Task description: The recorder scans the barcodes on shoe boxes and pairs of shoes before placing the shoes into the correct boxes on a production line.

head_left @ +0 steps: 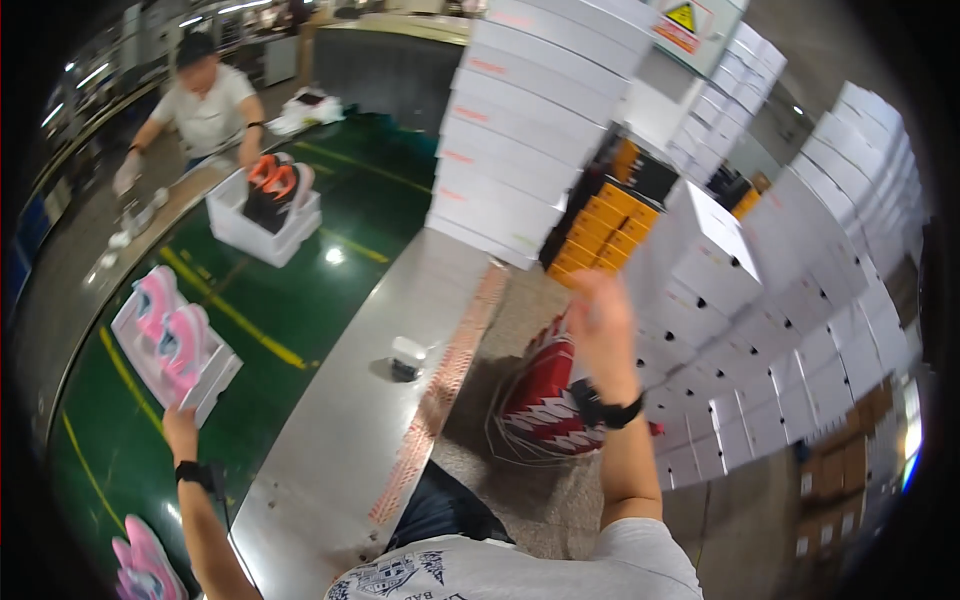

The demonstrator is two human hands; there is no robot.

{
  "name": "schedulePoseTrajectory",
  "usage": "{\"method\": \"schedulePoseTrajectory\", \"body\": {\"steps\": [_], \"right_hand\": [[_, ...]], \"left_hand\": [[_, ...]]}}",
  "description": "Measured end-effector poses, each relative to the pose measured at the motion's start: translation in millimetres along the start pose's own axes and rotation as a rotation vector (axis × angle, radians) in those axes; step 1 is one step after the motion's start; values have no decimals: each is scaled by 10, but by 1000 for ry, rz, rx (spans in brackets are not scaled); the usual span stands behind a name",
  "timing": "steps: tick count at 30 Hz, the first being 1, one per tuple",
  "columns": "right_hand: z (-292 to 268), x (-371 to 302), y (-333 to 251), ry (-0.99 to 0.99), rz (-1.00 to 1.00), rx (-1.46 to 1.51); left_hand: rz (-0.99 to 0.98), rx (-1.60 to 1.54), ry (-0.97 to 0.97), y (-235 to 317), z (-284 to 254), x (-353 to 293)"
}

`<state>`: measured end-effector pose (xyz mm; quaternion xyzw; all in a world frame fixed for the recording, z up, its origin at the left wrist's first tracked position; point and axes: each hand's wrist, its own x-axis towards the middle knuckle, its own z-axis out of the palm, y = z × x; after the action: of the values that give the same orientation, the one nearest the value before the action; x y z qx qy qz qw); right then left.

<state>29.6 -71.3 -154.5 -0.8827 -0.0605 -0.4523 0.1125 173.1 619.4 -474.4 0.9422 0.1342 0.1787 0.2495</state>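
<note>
A pair of pink-and-white shoes lies in an open, white, rectangular box on the green surface with yellow lines, to the person's left. The long axis of the box runs obliquely, from the upper left down to the lower right, its near end directed toward the wearer; the shoes lie one behind the other along roughly this line, though which way their toes point cannot be told. The left hand touches the box at its near corner; whether its grip is closed on the wall cannot be told. The right hand, raised and blurred, appears in front of the white boxes at right; the state of its grip cannot be told. Printed matter: short red marks, too blurred to read reliably, on the tall stack of white cardboard boxes; a yellow triangular warning symbol above red-and-white panels on the sign; and a dark blue building-like design with lettering on the wearer's pale shirt.
</note>
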Motion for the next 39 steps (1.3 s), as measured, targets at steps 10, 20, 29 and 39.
{"method": "schedulePoseTrajectory", "body": {"steps": [10, 20, 29, 39], "right_hand": [[-1827, -68, 2198, -28, 295, -756], [-1409, 221, 1953, 249, 99, -841], [165, -242, 945, 160, 299, 495], [1374, -134, -2342, -653, -51, 1066]], "left_hand": [[144, -25, 224, 316, 138, -188], [-162, -437, 232, 374, -609, -1699], [-256, -484, 238, 854, -638, -2126], [-406, 108, 961, -390, -2151, -2557]]}}
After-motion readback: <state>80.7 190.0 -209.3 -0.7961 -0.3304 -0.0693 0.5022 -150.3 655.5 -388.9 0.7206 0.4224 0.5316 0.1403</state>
